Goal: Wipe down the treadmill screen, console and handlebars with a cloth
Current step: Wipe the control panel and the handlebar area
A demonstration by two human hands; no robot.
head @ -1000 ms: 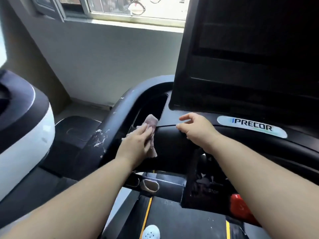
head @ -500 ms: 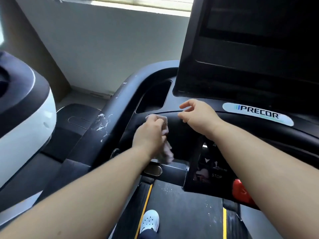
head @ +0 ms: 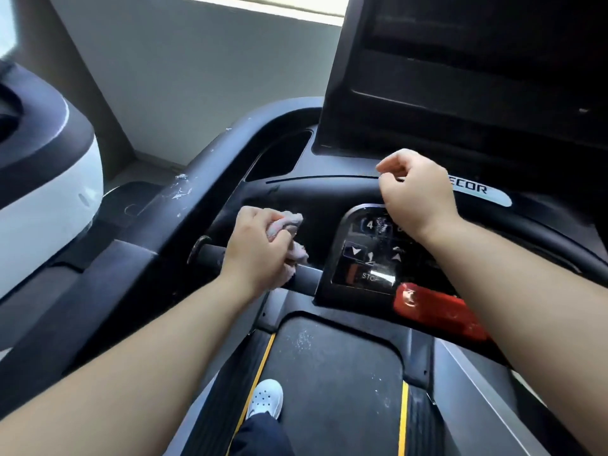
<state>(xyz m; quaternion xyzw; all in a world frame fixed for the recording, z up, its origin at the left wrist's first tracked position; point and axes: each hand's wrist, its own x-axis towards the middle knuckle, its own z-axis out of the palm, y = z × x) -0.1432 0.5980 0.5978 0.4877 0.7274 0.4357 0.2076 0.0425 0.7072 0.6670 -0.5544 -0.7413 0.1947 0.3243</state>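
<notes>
At frame centre the left hand (head: 255, 255) curls round the bunched cloth (head: 286, 223), pressing it on the bar (head: 210, 253), whose long axis runs left-right. The right hand (head: 418, 195), loosely curled and empty, hovers upper right, farther from the bar.
</notes>
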